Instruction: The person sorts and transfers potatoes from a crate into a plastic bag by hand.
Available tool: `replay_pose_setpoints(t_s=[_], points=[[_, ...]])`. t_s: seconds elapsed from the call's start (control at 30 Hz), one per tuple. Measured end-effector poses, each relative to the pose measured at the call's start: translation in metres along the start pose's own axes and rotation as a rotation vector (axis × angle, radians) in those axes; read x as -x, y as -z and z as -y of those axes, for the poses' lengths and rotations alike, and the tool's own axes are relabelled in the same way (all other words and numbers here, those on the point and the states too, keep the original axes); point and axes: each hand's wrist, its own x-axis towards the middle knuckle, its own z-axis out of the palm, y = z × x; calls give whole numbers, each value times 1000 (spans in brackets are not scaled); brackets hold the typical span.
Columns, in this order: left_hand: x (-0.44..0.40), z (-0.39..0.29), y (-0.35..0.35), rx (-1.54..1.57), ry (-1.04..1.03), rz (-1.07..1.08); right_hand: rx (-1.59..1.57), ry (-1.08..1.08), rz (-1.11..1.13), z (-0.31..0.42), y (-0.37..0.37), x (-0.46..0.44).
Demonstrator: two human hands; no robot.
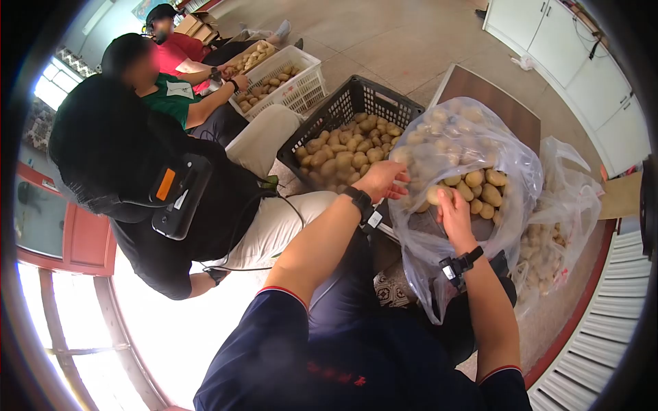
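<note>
While the left hand [381,181] hung apart with fingers loosely open, the right hand [455,214] pinched a pale yellow, rounded potato [434,195] by the clear bag [518,147].

right hand [455,214] holding potato [436,194] at bag mouth [473,171]; left hand [381,181] near black crate [353,96].

Potatoes [356,147] lie in the crate [404,103]; right of it, the bag [507,116] holds others. Another bag [572,171] lies farther right.
</note>
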Motion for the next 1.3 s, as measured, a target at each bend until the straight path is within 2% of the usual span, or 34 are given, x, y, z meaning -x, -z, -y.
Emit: replay_pose_setpoints(t_s=[0.07,0.1,0.17,0.23,0.3,0.4,0.43,0.5,0.57,0.6,0.63,0.7,0.73,0.77,0.83,0.87,0.93,1.03,1.13,1.2,1.27,1.3], points=[[-1,4,-3,-46,66,146,-106,-41,42,0,-13,-6],[-2,5,-5,-50,67,148,-212,-82,86,0,-18,-8],[-5,9,-8,0,122,370,-198,-80,101,4,-28,-7],[-7,10,-6,-18,68,450,-118,43,152,0,-33,-8],[-10,12,-5,-36,17,535,-68,50,141,-3,-32,-7],[-9,12,-1,-4,28,375,-40,58,87,-5,-30,-3],[-11,12,2,-4,39,389,-23,38,60,-5,-29,-2],[-18,15,9,43,30,230,-4,5,9,-11,-19,-2],[-26,18,20,109,-12,155,102,168,-70,-33,-9,-9],[-26,18,24,9,-123,173,113,176,-110,-43,-2,-11],[-29,19,29,86,-85,85,117,168,-125,-52,6,-10],[-31,17,37,230,-50,-32,548,359,-318,-63,21,-8],[-34,18,42,226,-44,-25,545,228,-300,-68,29,-5],[-38,20,48,278,-62,-100,545,224,-307,-71,35,-1],[-43,22,56,326,-81,-175,916,258,-322,-75,41,9],[-44,22,59,321,-78,-229,913,257,-324,-76,42,15],[-49,26,69,311,-81,-288,1016,121,-274,-75,41,26],[-53,30,82,331,-106,-296,1109,145,-230,-89,42,32],[-50,32,81,304,-128,-398,1170,188,-195,-110,46,34],[-72,52,109,53,-184,-356,1126,186,-180,-111,48,36],[-138,106,193,-960,-518,-244,1082,187,-165,-110,49,35],[-139,107,196,-966,-492,-249,1000,176,-196,-111,50,34]])
